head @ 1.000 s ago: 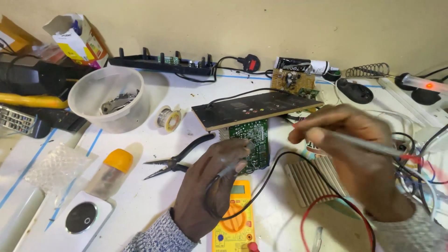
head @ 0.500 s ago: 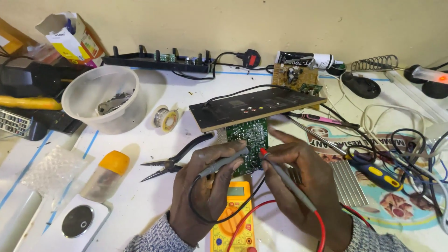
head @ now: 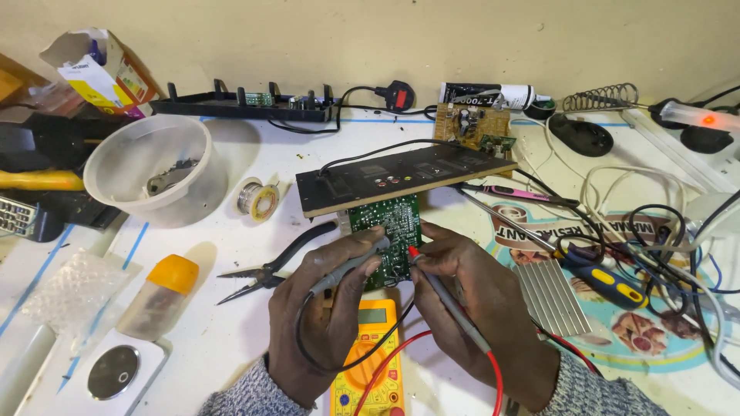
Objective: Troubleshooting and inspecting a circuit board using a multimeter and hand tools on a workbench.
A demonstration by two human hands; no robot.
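Green circuit board (head: 388,231), hands gripping black probe (head: 347,270) and red probe (head: 439,289), white-yellow carton (head: 96,69) far left

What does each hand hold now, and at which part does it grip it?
The left hand holds the black probe by its grey shaft. The right hand holds the red probe by its shaft, near the tip. Both tips touch the green circuit board.

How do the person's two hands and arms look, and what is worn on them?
Both hands, the left hand and the right hand, are bare: no gloves, and no rings or watch that I can see. Each wrist ends in a knitted sleeve of mottled grey and white wool, the left sleeve and the right sleeve, with ribbed cuffs.
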